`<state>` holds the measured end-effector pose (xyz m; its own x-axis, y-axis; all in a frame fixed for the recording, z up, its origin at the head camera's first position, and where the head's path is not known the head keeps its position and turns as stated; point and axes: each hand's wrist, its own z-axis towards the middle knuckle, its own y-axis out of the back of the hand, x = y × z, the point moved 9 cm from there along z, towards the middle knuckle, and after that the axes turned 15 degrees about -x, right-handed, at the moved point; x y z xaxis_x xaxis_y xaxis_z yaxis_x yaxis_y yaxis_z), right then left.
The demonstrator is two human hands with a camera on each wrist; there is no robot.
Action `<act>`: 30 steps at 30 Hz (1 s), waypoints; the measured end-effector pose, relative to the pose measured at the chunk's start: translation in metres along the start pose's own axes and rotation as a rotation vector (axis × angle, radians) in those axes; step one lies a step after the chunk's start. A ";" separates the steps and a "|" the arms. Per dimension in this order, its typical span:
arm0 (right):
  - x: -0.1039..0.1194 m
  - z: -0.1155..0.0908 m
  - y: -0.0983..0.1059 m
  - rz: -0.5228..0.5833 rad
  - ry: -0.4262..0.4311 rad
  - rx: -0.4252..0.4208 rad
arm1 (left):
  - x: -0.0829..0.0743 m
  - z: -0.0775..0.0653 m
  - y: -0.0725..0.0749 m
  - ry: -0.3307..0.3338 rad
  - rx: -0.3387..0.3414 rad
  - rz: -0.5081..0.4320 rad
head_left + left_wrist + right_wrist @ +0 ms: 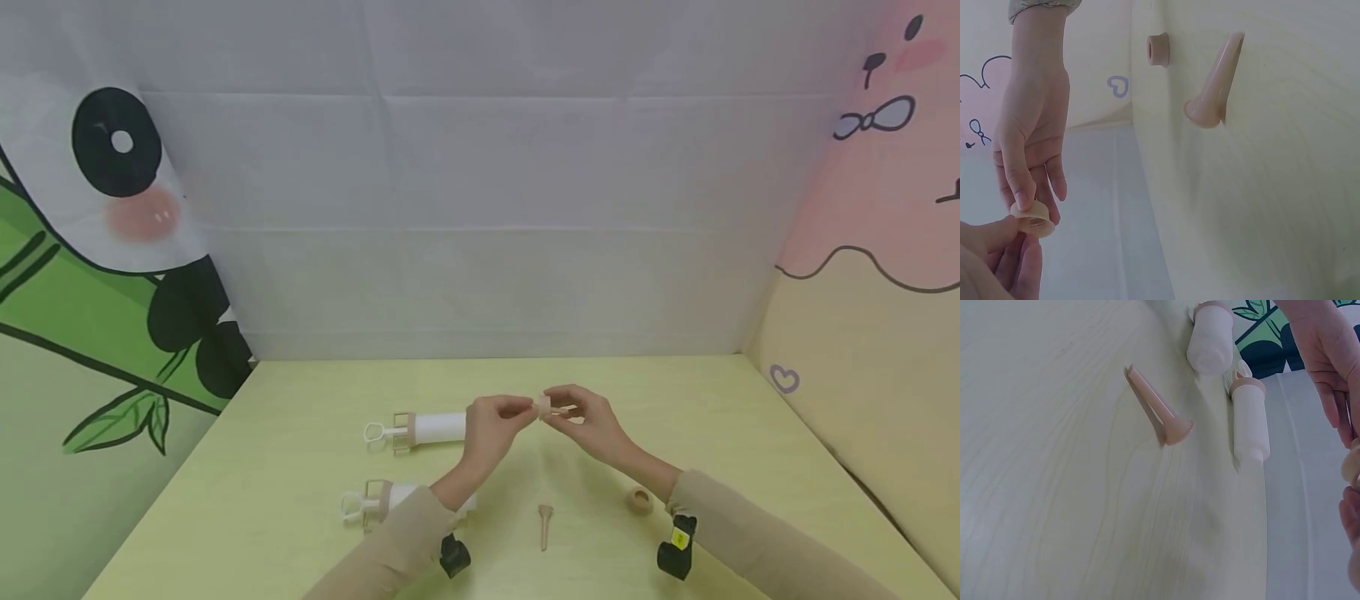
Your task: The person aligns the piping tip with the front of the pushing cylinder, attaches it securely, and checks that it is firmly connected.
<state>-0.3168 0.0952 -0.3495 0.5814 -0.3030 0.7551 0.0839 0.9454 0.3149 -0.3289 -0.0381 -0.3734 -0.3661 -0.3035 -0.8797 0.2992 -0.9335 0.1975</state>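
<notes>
Both hands meet above the table around a small beige threaded cap [544, 407], a short ring with a flared rim in the left wrist view [1034, 224]. My left hand [491, 427] pinches it between thumb and fingers from the left. From the other side my right hand [591, 421] holds it, thumb on its edge. Fingers partly hide the cap. Below the hands on the table lies a beige cone-shaped nozzle [544, 527], narrow end toward me. A second beige ring [640, 499] sits near the right forearm.
Two white syringe-like tubes with beige collars and looped plunger handles lie to the left, one farther back [438, 427] and one nearer [397, 497], partly behind the left arm. A pale curtain [480, 250] stands at the table's far edge, with printed panels at both sides.
</notes>
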 end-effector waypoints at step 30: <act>-0.001 -0.004 0.005 0.064 -0.048 -0.042 | -0.049 -0.012 -0.001 -0.066 0.108 -0.100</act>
<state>-0.3135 0.1003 -0.3507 0.5471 -0.2461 0.8001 0.0822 0.9670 0.2413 -0.3001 -0.0203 -0.3358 -0.4470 -0.2169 -0.8679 0.1636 -0.9736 0.1590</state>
